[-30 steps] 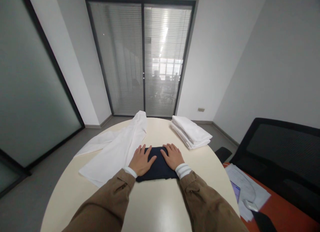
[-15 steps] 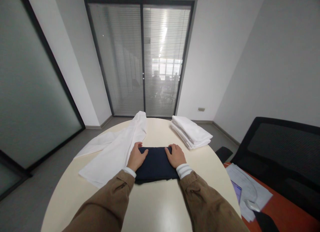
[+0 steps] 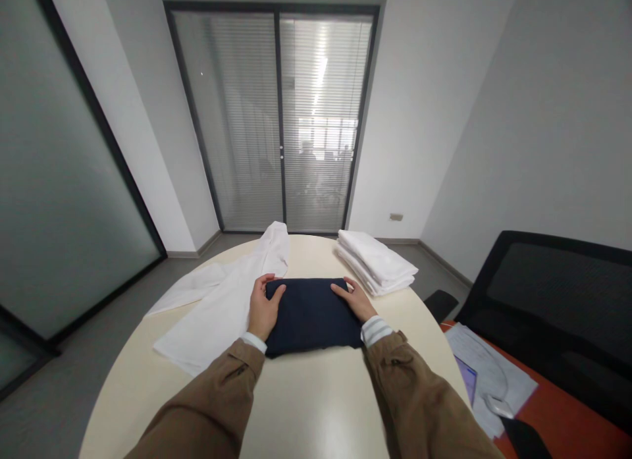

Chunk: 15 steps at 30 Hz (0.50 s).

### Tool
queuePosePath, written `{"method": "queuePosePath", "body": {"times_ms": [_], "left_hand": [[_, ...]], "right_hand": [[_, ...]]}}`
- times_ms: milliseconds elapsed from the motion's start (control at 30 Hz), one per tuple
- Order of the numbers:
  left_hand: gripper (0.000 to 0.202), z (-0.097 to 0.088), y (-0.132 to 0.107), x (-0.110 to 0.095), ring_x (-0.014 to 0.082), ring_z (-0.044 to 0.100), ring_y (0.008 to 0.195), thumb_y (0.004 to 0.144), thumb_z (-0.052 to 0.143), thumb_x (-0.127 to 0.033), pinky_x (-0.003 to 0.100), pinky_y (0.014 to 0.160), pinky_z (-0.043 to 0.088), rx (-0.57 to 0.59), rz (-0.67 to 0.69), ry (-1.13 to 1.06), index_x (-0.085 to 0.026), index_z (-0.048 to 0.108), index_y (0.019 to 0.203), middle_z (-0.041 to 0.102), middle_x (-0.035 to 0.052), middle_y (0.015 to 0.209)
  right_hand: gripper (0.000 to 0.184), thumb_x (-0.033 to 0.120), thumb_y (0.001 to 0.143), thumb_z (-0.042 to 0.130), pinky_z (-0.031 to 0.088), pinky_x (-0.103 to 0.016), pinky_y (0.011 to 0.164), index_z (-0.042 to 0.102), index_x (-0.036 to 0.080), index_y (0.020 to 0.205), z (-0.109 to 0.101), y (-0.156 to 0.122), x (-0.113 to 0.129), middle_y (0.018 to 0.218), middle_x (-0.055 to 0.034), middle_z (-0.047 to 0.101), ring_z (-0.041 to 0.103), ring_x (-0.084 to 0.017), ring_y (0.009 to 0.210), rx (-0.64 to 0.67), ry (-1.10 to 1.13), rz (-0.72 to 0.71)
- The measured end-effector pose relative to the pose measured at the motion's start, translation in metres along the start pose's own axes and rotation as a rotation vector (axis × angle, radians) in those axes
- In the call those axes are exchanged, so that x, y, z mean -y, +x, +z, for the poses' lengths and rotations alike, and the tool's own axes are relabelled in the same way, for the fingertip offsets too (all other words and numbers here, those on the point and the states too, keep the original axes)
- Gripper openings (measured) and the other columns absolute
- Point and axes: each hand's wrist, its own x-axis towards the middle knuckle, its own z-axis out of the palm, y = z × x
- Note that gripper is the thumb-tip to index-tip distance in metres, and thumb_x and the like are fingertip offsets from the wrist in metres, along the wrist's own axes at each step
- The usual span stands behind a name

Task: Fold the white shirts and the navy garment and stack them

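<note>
A folded navy cloth garment (image 3: 312,317) lies flat in the middle of a round cream table (image 3: 316,406). My left hand (image 3: 263,306) cups its left side, with the thumb over the edge. My right hand (image 3: 354,298) rests against its right side, with the fingers curving around the edge. To the left, a loosely spread white garment (image 3: 212,307) lies close to my left hand. A neat stack of folded white cloth (image 3: 372,264) sits at the far right of the table.
An orange desk (image 3: 567,413) at the right carries papers (image 3: 486,373), a computer mouse (image 3: 498,406) and a tablet edge (image 3: 467,378). A black mesh chair (image 3: 548,294) stands behind it. Behind the table is a glass door with blinds (image 3: 276,116).
My hands have slid from the far part of the navy cloth out to its left and right sides, so more of its top shows. The view has tilted slightly.
</note>
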Motion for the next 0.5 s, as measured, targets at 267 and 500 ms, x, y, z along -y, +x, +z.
{"method": "queuePosePath", "body": {"times_ms": [267,500], "left_hand": [[0.05,-0.002,0.001,0.005,0.0216,0.066,0.103,0.081,0.069,-0.043,0.039,0.095,0.051,-0.009,-0.164,-0.07,-0.02,0.047,0.12,0.068,0.009,0.108],[0.053,0.006,-0.008,0.008,0.0275,0.066,0.106,0.072,0.078,-0.044,0.043,0.096,0.05,0.313,-0.265,-0.162,-0.015,0.058,0.11,0.069,0.0147,0.113]], "right_hand": [[0.061,0.031,0.054,0.087,0.052,-0.047,0.096,0.063,0.019,0.109,-0.012,-0.021,0.009,0.105,-0.0089,0.074,0.069,-0.029,0.099,0.356,0.248,0.018],[0.059,0.029,0.057,0.087,0.05,-0.047,0.098,0.063,0.021,0.11,-0.025,-0.011,0.006,0.102,-0.0071,0.075,0.069,-0.03,0.101,0.193,0.337,-0.01]]}}
